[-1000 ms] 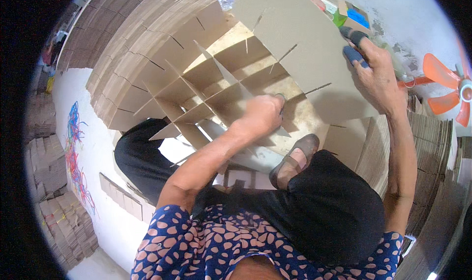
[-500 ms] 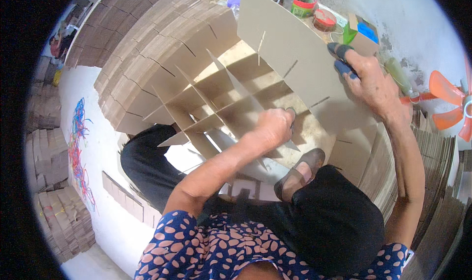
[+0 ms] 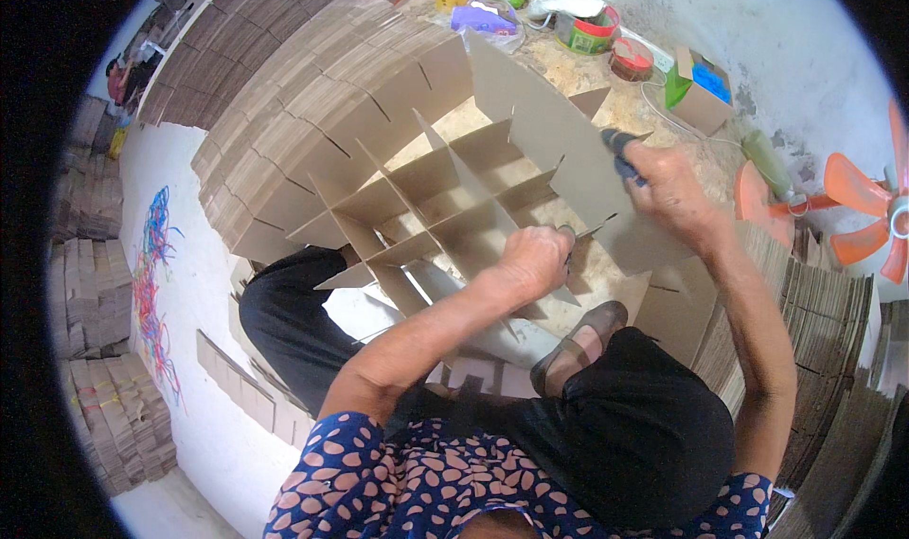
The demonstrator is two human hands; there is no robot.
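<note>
Cardboard-wise, looks like slotting the slitted panel, pinched in the right hand, onto the divider grid, can't tell the left hand grip, probably calls for careful lining-up before pressing.

The slotted panel looks matt cardboard, the orange fan blade smooth plastic.

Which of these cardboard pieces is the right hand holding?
The broad slotted sheet at the right side of the divider grid. The right hand grips its edge; the left hand is at the grid; the stacked sheets are untouched.
</note>
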